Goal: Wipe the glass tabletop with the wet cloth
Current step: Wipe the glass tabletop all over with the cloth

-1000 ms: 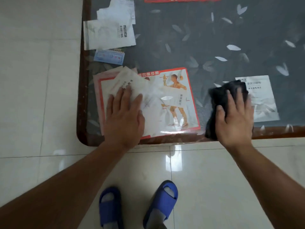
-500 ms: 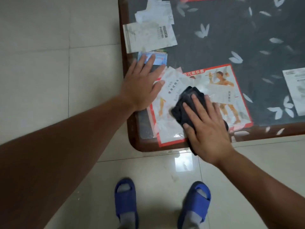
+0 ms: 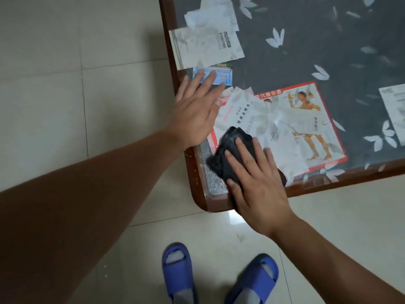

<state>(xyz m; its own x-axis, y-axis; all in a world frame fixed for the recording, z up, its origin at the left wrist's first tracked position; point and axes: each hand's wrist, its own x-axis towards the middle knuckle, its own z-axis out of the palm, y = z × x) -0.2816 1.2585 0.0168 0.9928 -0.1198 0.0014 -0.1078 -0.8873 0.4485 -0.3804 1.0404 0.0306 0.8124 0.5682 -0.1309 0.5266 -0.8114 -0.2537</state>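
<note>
The glass tabletop [image 3: 306, 51] has a brown wooden rim and covers a dark leaf-patterned sheet with papers under it. A black wet cloth [image 3: 230, 148] lies on the glass at the near left corner. My right hand [image 3: 256, 183] presses flat on the cloth with straight fingers, hiding most of it. My left hand [image 3: 197, 110] rests flat on the glass by the left edge, fingers spread, its fingertips over a small blue card [image 3: 221, 76].
Under the glass lie a red-bordered poster [image 3: 302, 128], white leaflets [image 3: 208, 44] at the left and another paper [image 3: 394, 106] at the right edge. Pale floor tiles [image 3: 76, 84] surround the table. My feet in blue slippers [image 3: 179, 273] stand just below the corner.
My right hand has slid the cloth from the right part of the near edge leftward to the near left corner. My left hand shifted up along the left edge, and the view swung left.
</note>
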